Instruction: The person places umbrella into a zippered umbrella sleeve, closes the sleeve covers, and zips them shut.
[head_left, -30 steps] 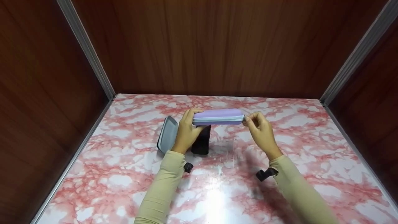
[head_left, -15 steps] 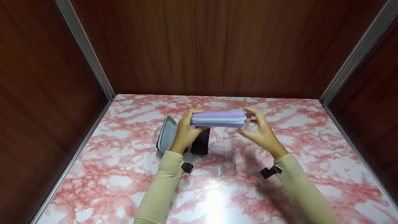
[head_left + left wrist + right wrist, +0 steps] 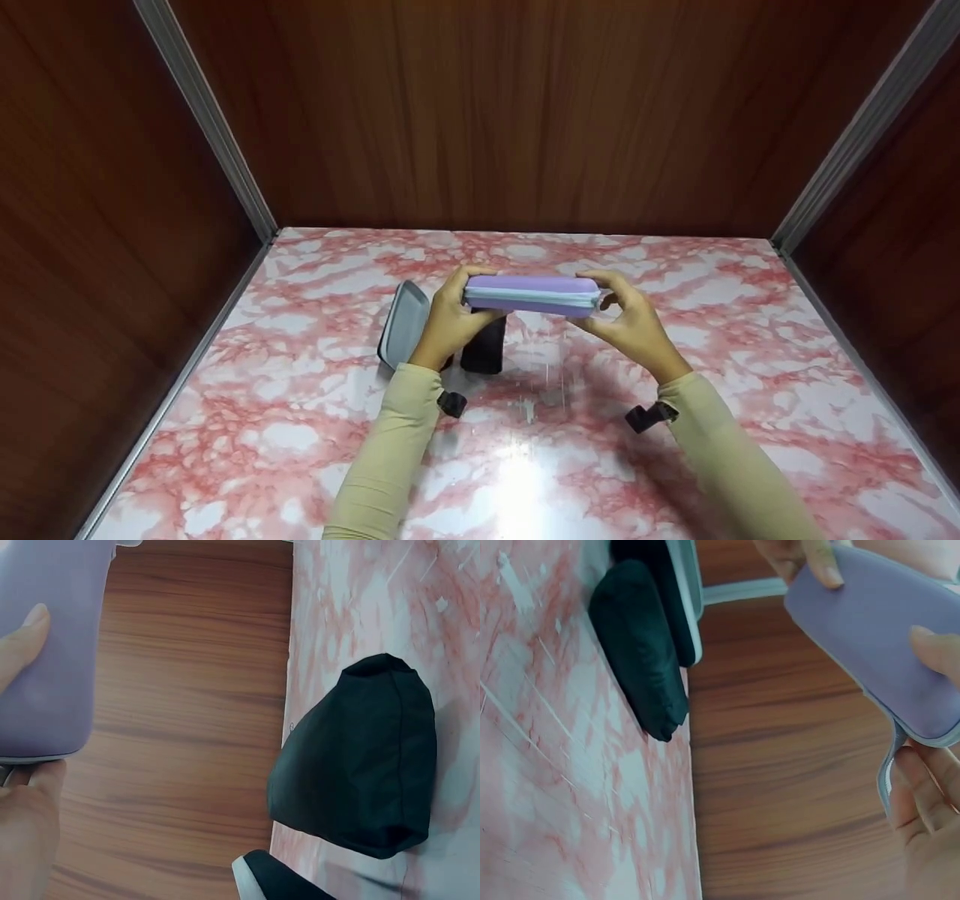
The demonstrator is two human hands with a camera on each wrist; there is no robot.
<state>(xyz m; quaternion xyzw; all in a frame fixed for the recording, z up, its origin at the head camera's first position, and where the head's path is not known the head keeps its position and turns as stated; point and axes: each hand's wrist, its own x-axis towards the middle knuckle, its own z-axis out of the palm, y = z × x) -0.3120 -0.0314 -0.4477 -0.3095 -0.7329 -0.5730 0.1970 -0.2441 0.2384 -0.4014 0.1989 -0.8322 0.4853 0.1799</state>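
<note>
Lilac, smooth and rounded at its corners, the oblong case (image 3: 517, 282) hangs above the red-and-white marbled table (image 3: 285, 465) between my two hands. A second ago my right hand (image 3: 634, 322) was pinching at the very tip of the case's right end; now it grips that end, fingers over the top and thumb underneath. My left hand (image 3: 452, 313) keeps its place on the other end. The right end also sits a little lower than it did.

The case's long axis runs left to right across me, nearly level, dipping slightly to the right, and the pale blue zip (image 3: 525, 295) along its side faces me. A grey strap (image 3: 887, 769) hangs by my right fingers.

Both forearms, in pale green sleeves (image 3: 386, 450), reach forward and slant inward, the right one bent more sharply at the wrist. Below and just beside my left hand, a dark, soft fabric pouch (image 3: 367, 765) lies on the table, with a grey-lined, dark-backed open case (image 3: 403, 326) next to it.
</note>
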